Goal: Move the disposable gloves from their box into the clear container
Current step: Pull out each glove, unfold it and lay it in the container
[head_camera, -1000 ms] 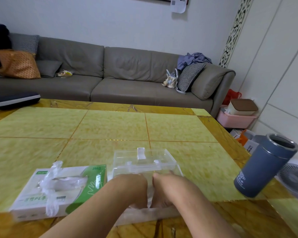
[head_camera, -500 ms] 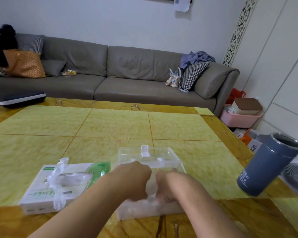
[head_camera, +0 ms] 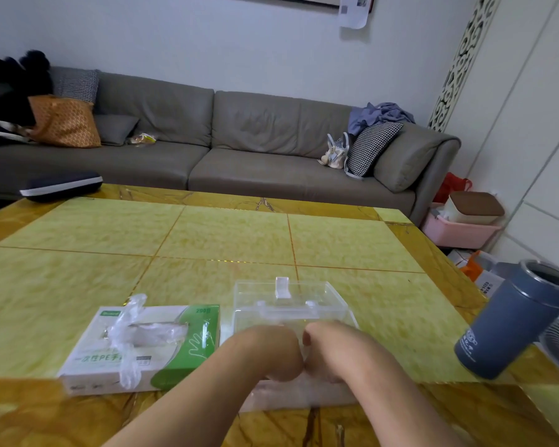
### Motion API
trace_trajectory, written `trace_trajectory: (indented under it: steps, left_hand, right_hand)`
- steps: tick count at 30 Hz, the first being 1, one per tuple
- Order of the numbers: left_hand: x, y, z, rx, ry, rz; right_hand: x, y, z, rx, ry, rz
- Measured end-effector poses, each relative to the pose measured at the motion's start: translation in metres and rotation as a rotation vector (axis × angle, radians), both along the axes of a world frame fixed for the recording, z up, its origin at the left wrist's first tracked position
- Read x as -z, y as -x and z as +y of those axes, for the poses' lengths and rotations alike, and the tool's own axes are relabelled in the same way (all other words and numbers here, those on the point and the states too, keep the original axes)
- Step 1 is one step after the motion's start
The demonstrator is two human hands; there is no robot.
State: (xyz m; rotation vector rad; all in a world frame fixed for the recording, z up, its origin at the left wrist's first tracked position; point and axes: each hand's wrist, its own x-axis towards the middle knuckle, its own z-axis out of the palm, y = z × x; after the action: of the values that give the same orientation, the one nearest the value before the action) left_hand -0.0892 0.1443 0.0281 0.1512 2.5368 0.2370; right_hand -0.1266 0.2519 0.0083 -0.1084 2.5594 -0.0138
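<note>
Both hands work inside the clear container point(head_camera: 291, 314), which sits close to the near edge of the tabletop point(head_camera: 226, 240), toward its right half. The left hand point(head_camera: 273, 354) and the right hand point(head_camera: 328, 348) meet knuckle to knuckle over the container's open top, wrists bent downward. Their fingers are turned away from the camera, so whether they press flat or grip a wad of gloves cannot be told. The posture fits tamping or settling material into the container, and a pale, cloudy mass shows through its near wall beneath the hands. The container's lid stands hinged back on the far side, clip uppermost, which keeps the opening free for both hands.

The glove box point(head_camera: 142, 346) lies flat just left of the container, apart from it by a narrow gap and within easy reach of the left hand. Its long axis runs roughly parallel to the near edge of the tabletop, green end toward the container. A loose glove point(head_camera: 128, 333) trails out of the top slot and droops over the box's near face, so gloves remain to be drawn. The container's long axis likewise runs left to right. A blue tumbler point(head_camera: 517, 321) stands at the right edge.
</note>
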Motion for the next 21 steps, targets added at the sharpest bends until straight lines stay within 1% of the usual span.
trace_trajectory:
  steps: [4,6,9,12,14,15,16,17,19,20,21]
  left_hand:
    - [0.0,-0.012,-0.007,-0.07,-0.055,0.144]
    - [-0.002,-0.02,-0.015,-0.08,-0.151,0.258]
    - [-0.006,-0.03,-0.032,-0.087,-0.357,0.492]
    - [-0.011,-0.039,-0.062,-0.187,-0.505,0.714]
    - [-0.01,-0.044,-0.09,-0.303,-0.514,0.858]
    - [-0.009,-0.046,-0.107,-0.361,-0.486,0.892]
    - [-0.007,-0.047,-0.125,-0.398,-0.432,0.887]
    - [-0.005,-0.049,-0.141,-0.408,-0.345,0.843]
    - [0.002,-0.052,-0.172,-0.389,-0.151,0.705]
    - [0.006,-0.053,-0.183,-0.37,-0.078,0.634]
    - [0.01,-0.054,-0.19,-0.352,-0.047,0.575]
  right_hand:
    - [-0.008,-0.009,-0.001,-0.072,-0.038,0.117]
    - [-0.019,-0.017,-0.002,-0.11,-0.01,0.245]
    - [-0.03,-0.025,-0.005,-0.11,0.086,0.416]
    - [-0.032,-0.03,-0.011,-0.085,0.172,0.513]
    - [-0.033,-0.033,-0.016,-0.075,0.211,0.56]
    - [-0.033,-0.035,-0.018,-0.071,0.229,0.58]
    - [-0.034,-0.035,-0.02,-0.068,0.257,0.606]
    - [-0.035,-0.036,-0.022,-0.063,0.283,0.629]
    - [-0.035,-0.038,-0.025,-0.062,0.339,0.677]
    - [-0.035,-0.039,-0.027,-0.076,0.366,0.704]
    - [-0.036,-0.04,-0.029,-0.1,0.381,0.736]
